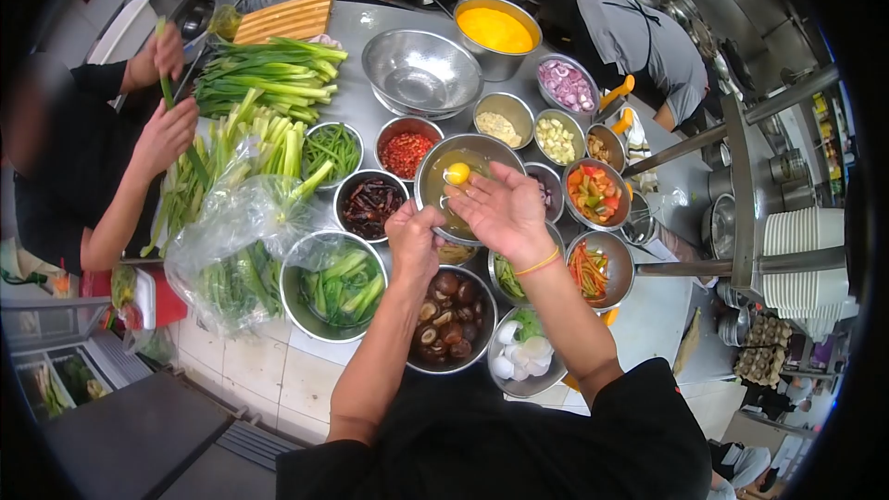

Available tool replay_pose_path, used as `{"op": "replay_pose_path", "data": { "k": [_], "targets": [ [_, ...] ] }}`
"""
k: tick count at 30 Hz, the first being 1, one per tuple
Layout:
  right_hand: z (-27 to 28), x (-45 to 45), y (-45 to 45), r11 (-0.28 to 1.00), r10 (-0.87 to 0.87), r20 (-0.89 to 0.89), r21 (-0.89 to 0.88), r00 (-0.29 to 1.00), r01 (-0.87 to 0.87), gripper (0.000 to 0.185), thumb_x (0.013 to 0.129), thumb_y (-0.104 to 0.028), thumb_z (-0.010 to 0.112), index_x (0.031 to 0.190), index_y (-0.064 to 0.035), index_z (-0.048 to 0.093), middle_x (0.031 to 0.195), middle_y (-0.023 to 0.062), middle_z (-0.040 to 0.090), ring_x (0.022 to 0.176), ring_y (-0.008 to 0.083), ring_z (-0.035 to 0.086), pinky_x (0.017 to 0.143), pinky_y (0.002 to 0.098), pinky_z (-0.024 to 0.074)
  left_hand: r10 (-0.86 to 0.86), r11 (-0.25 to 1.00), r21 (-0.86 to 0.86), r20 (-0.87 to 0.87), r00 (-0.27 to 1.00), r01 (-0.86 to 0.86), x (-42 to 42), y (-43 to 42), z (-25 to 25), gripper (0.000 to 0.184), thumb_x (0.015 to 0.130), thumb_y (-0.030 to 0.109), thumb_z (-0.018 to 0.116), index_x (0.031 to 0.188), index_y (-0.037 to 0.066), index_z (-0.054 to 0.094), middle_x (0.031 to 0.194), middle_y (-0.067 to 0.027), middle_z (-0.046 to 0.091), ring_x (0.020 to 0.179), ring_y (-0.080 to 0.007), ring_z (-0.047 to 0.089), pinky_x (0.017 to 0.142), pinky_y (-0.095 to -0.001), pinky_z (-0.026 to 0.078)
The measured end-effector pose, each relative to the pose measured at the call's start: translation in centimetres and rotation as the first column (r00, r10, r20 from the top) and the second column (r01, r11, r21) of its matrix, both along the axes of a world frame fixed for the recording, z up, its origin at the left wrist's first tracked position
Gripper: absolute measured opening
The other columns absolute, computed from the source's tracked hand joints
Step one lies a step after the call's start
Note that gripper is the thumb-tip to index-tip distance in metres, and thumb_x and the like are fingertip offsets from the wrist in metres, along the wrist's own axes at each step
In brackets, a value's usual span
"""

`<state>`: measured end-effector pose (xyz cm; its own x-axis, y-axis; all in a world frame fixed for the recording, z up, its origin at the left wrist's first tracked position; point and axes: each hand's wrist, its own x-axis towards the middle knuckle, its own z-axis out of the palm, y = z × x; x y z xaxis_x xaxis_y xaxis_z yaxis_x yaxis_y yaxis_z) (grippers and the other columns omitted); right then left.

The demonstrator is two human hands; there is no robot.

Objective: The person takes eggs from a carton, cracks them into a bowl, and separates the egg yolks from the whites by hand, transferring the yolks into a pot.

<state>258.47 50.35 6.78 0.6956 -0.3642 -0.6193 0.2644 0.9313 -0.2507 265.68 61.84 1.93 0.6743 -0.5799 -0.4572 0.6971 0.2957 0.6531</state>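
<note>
My left hand (414, 239) grips the rim of a steel bowl (429, 163), fingers closed on its near left edge. Clear liquid and a round egg yolk (457, 173) show in this bowl. Over its right side my right hand (505, 211) is held palm up, fingers stretched out and a little apart. Its fingertips are right by the yolk; whether they touch it I cannot tell. Close around stand bowls of dark dried chilies (372, 206), chopped red chili (405, 155), minced garlic (500, 120) and mushrooms (454, 317).
Across the left side lie green leeks (269, 79) and a clear plastic bag (222, 241). Further back are a colander (421, 74) and a pot of yellow liquid (498, 30). A co-worker at left holds a green stalk (181, 130). Metal rails (690, 268) cross the right side.
</note>
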Motion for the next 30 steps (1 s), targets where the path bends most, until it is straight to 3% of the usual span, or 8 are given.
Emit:
{"op": "replay_pose_path", "data": {
  "k": [8,17,20,30],
  "targets": [
    [-0.7,1.9,-0.1,0.997,-0.073,0.006,0.013,0.997,0.072,0.045,0.095,-0.027,0.045,0.123,0.0082,0.042,0.130,0.0229,0.043,0.124,0.0380,0.043,0.110,0.0449,0.0312,-0.001,1.000,-0.004,0.019,1.000,0.001,-0.1,0.2,0.1,0.012,0.070,-0.007,0.052,0.076,0.001,0.058,0.066,-0.0047,0.058,0.044,-0.0095,0.044,0.040,-0.0212,0.037],
    [-0.6,3.0,-0.1,0.989,-0.145,-0.017,0.000,0.989,0.145,0.046,0.096,-0.028,0.043,0.126,0.0064,0.041,0.131,0.0229,0.042,0.125,0.0382,0.044,0.109,0.0478,0.0324,0.011,1.000,-0.012,0.013,1.000,-0.011,0.1,0.1,0.4,0.010,0.069,-0.007,0.055,0.073,0.002,0.058,0.064,-0.0047,0.060,0.042,-0.0096,0.046,0.040,-0.0217,0.038],
    [-0.8,3.3,-0.3,0.991,-0.135,-0.011,0.014,0.991,0.135,0.037,0.094,-0.029,0.045,0.116,0.0002,0.050,0.123,0.0190,0.048,0.111,0.0340,0.051,0.102,0.0443,0.0375,0.011,1.000,-0.023,0.019,1.000,-0.011,0.1,0.0,0.0,0.009,0.069,-0.007,0.056,0.073,0.002,0.058,0.064,-0.0048,0.060,0.042,-0.0098,0.047,0.040,-0.0217,0.038],
    [-0.8,3.3,-0.7,0.991,-0.133,0.060,0.035,0.989,0.131,0.030,0.093,-0.029,0.045,0.100,-0.0020,0.057,0.101,0.0145,0.061,0.099,0.0310,0.057,0.096,0.0440,0.0440,0.023,0.999,-0.027,-0.001,1.000,-0.023,0.1,-0.3,0.3,0.009,0.069,-0.007,0.057,0.071,0.002,0.057,0.063,-0.0047,0.058,0.042,-0.0101,0.046,0.039,-0.0219,0.037]
  ]
}}
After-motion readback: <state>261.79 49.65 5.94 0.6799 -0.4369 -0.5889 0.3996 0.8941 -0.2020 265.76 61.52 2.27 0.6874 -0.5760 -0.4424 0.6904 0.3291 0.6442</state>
